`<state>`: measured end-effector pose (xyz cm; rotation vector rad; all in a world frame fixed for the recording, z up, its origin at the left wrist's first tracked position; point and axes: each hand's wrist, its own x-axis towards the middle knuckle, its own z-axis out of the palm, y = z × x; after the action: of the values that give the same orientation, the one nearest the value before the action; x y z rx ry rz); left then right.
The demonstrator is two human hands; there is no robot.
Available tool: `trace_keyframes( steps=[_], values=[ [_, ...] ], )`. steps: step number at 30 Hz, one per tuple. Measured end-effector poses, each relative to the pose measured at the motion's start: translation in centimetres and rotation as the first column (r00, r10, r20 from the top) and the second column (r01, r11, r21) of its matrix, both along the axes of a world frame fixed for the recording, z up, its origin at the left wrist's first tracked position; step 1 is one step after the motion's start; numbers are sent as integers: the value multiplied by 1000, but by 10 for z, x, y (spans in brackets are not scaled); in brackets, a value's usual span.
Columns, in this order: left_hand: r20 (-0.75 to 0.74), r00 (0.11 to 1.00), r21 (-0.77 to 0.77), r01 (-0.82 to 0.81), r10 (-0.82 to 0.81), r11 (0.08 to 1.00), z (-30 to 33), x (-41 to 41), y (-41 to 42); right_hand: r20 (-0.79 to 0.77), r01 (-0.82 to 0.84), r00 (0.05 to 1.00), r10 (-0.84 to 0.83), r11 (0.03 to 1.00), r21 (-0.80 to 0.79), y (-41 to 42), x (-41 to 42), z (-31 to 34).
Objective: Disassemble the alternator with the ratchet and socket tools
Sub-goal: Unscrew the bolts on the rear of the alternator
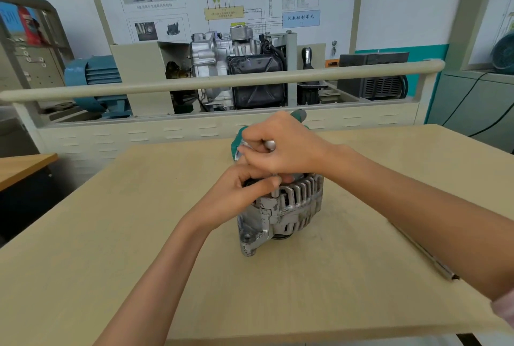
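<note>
**Alternator still in one piece as ratchet goes to work on a top fastener**

A grey, ribbed alternator [281,212] stands on the pale wooden counter [111,248] at the centre of the frame, its housing halves visibly joined and no loose bolts or removed parts in sight around it. The right hand [289,145], just above it, curls its fingers round the green-handled ratchet [271,145], whose handle pokes out past the knuckles toward the upper centre. A slim metal socket [276,187] drops from the tool onto the upper edge of the housing. The left hand [239,195] grips the top of the alternator beside that socket, its thumb lying against it, apparently steadying both.

Judged from this view, the job is at an early stage: one fastener is being worked, the case has not been split, and the remaining bolts, the cover and the internals all appear still to come. Whether the bolt under the socket has loosened cannot be told. A long metal bar [422,251] lies on the counter at lower right, partly hidden by the right forearm.
</note>
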<state>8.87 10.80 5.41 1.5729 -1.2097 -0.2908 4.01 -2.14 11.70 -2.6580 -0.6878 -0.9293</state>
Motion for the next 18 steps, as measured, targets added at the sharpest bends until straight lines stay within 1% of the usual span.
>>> trace_keyframes(
  steps=[4, 6, 7, 8, 9, 10, 11, 12, 13, 15, 18],
  values=[
    [53, 999, 14, 9, -10, 1000, -1, 3, 3, -77, 42, 996, -48, 996, -75, 0, -1, 4],
    [68, 997, -27, -24, 25, 999, -1, 3, 1, -88, 147, 983, -161, 979, -140, 5, -5, 7],
    [70, 996, -50, -51, 54, 997, -2, 2, -1, -56, 252, 962, -266, 950, -185, 9, -6, 7],
    [53, 995, -80, -85, 89, 993, -3, 0, -3, 3, 400, 912, -409, 890, -218, 13, -6, 6],
    [27, 993, -100, -116, 119, 988, -3, -2, -6, 61, 563, 823, -564, 797, -219, 16, -6, 4],
    [27, 988, -116, -148, 152, 982, -5, -4, -9, 92, 686, 724, -684, 699, -200, 19, -6, 3],
    [55, 980, -122, -182, 189, 976, -7, -4, -11, 93, 753, 652, -752, 629, -192, 21, -5, 1],
    [81, 973, -125, -206, 217, 970, -9, -4, -13, 87, 779, 620, -780, 599, -187, 23, -6, 0],
    [94, 967, -133, -224, 237, 965, -11, -5, -14, 91, 783, 616, -783, 596, -176, 24, -7, -2],
    [106, 963, -140, -231, 247, 963, -11, -7, -15, 137, 778, 627, -767, 607, -163, 25, -11, -3],
    [106, 971, -145, -200, 216, 969, -9, -11, -12, 223, 748, 663, -715, 625, -221, 29, -16, -4]
  ],
)
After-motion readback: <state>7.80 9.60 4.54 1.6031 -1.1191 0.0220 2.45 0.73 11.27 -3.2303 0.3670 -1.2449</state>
